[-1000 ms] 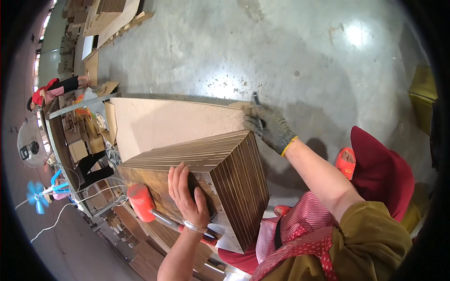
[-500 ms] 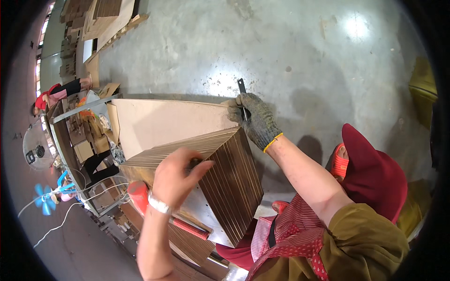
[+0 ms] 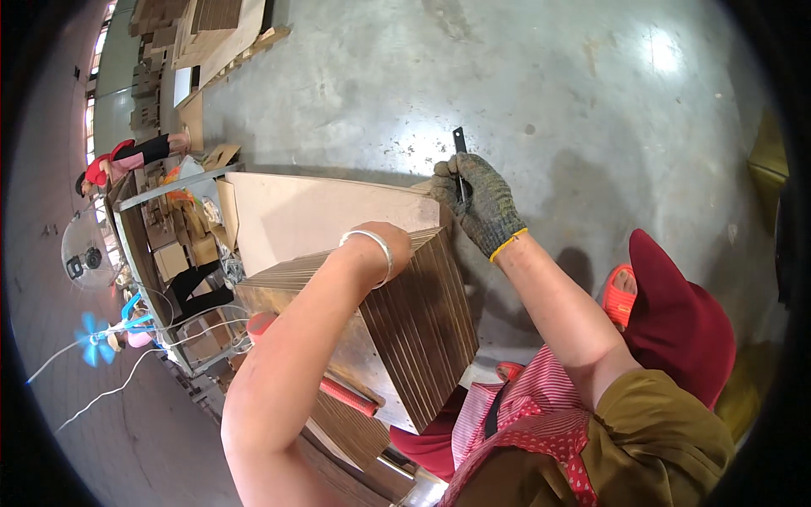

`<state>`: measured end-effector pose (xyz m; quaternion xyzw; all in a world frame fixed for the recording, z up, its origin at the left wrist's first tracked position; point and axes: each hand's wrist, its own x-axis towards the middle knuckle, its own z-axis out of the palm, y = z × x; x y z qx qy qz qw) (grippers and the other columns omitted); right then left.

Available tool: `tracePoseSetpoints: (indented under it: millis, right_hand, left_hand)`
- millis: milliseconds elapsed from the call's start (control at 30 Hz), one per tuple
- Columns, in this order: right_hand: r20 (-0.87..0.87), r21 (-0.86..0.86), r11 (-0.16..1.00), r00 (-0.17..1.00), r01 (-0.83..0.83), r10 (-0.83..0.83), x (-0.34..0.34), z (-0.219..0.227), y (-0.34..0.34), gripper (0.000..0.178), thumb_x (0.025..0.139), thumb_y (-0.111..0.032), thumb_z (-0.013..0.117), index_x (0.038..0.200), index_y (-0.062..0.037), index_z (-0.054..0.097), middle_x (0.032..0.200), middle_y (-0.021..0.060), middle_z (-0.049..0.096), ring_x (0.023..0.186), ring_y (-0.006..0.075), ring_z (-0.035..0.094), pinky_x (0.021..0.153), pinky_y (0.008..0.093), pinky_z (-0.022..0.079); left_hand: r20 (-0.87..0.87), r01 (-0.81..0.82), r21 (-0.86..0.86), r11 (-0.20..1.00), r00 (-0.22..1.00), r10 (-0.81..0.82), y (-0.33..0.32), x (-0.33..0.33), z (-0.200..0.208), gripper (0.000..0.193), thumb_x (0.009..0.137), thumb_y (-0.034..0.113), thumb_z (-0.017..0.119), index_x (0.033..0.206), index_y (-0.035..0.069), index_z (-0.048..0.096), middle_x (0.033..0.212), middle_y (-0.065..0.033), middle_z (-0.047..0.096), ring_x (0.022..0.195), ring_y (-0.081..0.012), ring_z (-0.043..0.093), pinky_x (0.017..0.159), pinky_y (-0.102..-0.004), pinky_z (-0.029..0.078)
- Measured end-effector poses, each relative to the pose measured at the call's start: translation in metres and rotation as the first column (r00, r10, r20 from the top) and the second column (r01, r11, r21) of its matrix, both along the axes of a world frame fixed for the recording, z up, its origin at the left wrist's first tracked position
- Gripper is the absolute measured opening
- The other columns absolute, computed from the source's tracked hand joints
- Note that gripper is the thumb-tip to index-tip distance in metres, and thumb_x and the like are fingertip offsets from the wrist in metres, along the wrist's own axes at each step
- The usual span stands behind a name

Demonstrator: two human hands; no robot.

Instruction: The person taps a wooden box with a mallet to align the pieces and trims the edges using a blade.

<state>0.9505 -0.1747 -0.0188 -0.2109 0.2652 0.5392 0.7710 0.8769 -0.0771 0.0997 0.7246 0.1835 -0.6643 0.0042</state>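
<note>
Many thin brown boards [image 3: 422,325] stand pressed together in a stack in front of me. My bare left hand [image 3: 389,247], with a silver bangle at its wrist, reaches over the stack's top corner; its fingers are mostly hidden behind the hand. A large pale board [image 3: 329,203] lies beyond the stack. By its right corner, my right hand [image 3: 483,198], in a grey knitted glove with a yellow cuff, is closed around a slim dark knife-like tool [image 3: 459,139] with a hole at its end. A red-gripped mallet [image 3: 348,395] rests against the near side, partly covered by my left arm.
On the left stands a metal-framed table [image 3: 173,186] with cardboard scraps. A blue fan [image 3: 97,340] and white cables are beside it. Another person [image 3: 127,160] bends over farther off. Stacked cardboard [image 3: 211,25] sits at the upper left, on grey concrete floor [image 3: 524,84].
My left hand has moved right and away from me, onto the stack's top corner. The right hand still grips the tool, and the whole view has shifted slightly.
</note>
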Motion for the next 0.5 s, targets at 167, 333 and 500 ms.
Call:
tracePoseSetpoints:
  millis: [167,333,500]
  right_hand:
    - [0.234,-0.062,0.971,0.942,-0.232,0.24,-0.008,-0.009,-0.006,0.017,0.09,-0.019,0.051,0.086,-0.0034,0.056,0.079,0.0058,0.06,0.065,0.0148,0.057,0.062,0.0262,0.051]
    - [0.557,-0.369,0.719,0.479,-0.59,0.679,-0.029,-0.021,-0.028,0.027,0.09,-0.028,0.049,0.082,-0.0027,0.056,0.072,0.0064,0.056,0.064,0.0153,0.054,0.063,0.0326,0.043]
    - [0.604,-0.327,0.719,0.45,-0.613,0.658,-0.025,0.034,-0.042,0.017,0.09,-0.017,0.049,0.09,-0.0024,0.057,0.077,0.0139,0.056,0.069,0.0247,0.056,0.067,0.0364,0.045]
  left_hand:
    - [0.348,-0.2,0.009,0.98,0.919,0.184,-0.003,0.0,0.039,0.031,0.091,0.028,0.041,0.099,0.005,0.06,0.091,-0.015,0.065,0.088,-0.0338,0.06,0.078,-0.0391,0.046]
    - [0.83,-0.467,-0.146,0.872,0.422,0.365,-0.021,-0.075,0.102,0.029,0.088,0.021,0.047,0.109,0.002,0.055,0.101,-0.0167,0.06,0.096,-0.0354,0.055,0.086,-0.0397,0.042]
    - [0.901,-0.389,0.16,0.907,0.433,0.027,-0.037,-0.152,0.08,0.046,0.087,0.033,0.046,0.123,0.004,0.043,0.124,-0.0185,0.044,0.119,-0.0366,0.039,0.103,-0.0484,0.023]
